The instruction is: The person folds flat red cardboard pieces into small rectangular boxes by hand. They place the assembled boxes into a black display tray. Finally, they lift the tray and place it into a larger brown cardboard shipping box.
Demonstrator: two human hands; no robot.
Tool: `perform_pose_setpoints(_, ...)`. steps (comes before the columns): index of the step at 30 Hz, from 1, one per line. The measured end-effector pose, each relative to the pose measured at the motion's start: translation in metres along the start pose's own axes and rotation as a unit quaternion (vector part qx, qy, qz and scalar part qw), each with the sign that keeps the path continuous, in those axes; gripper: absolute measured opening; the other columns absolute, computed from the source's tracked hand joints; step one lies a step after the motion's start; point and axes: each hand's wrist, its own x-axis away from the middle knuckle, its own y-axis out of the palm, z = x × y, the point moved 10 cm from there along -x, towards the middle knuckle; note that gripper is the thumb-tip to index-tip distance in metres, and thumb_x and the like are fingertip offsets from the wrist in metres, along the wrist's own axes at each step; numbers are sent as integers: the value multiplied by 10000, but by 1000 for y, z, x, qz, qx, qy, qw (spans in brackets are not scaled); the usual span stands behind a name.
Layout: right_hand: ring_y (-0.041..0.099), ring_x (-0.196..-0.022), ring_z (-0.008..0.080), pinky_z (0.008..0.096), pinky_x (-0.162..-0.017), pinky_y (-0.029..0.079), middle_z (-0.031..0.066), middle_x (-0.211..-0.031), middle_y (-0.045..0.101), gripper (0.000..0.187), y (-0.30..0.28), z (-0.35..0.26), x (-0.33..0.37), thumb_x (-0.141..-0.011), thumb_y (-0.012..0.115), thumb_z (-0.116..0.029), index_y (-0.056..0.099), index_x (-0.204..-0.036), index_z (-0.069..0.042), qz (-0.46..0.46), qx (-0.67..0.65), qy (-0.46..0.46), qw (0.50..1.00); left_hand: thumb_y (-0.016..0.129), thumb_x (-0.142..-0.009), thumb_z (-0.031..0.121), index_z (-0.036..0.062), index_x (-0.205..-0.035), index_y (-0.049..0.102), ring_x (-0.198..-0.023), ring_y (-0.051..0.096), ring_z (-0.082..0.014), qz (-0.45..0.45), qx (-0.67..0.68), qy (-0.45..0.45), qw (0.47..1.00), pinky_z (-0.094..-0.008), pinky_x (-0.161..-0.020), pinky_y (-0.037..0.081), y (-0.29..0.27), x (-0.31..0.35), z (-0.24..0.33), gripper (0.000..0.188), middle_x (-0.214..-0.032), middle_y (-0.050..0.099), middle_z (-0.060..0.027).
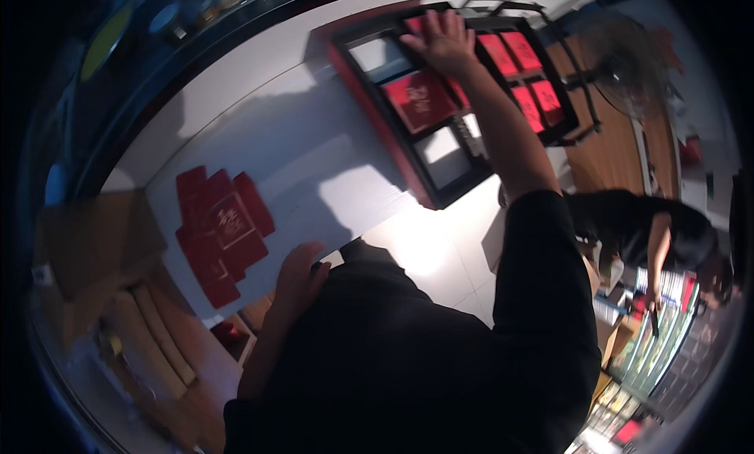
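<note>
My right hand (446, 44) reaches to the far side of a large box (420, 175) with a black compartmented inside and a red outer wall. Its fingers are spread over a red packet (414, 23) in a far compartment. Under my right arm, a larger dark red packet (420, 100) with pale markings fills a middle compartment. Several smaller bright red packets (520, 52) sit in the right half. My left hand (301, 280) hangs by the near edge of the white table (290, 132), fingers loosely apart and nothing visible in them. Unfolded dark red cartons (228, 226) lie left of it.
A brown cardboard box (102, 234) stands at the left, above long cardboard pieces (153, 336). Beyond the big box are a black metal frame (585, 77) and a fan (628, 69). At the right, another person (652, 226) bends over lit goods.
</note>
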Motion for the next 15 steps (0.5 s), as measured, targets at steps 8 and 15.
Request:
perform_pose_setpoints(8, 261, -1277, 463, 667, -961, 233, 298, -1382, 250, 918, 19, 38, -14, -775, 373, -755, 177, -1431, -144, 16, 55, -9, 998, 562, -862, 185, 29, -1172, 497, -1123, 488, -331, 154, -62, -110, 980, -404, -951, 389, -55, 40, -75, 353, -1177, 516, -175)
perform_pose_setpoints(15, 576, -1008, 200, 311, -851, 436, 143, -1061, 613, 468, 10, -221, 121, -838, 633, -273, 518, -1201, -1, -143, -493, -90, 853, 571, -856, 217, 4, -1225, 447, -1215, 401, -340, 292, -48, -273, 915, -435, -1008, 340, -96, 76, -184, 444, -1260, 444, -197)
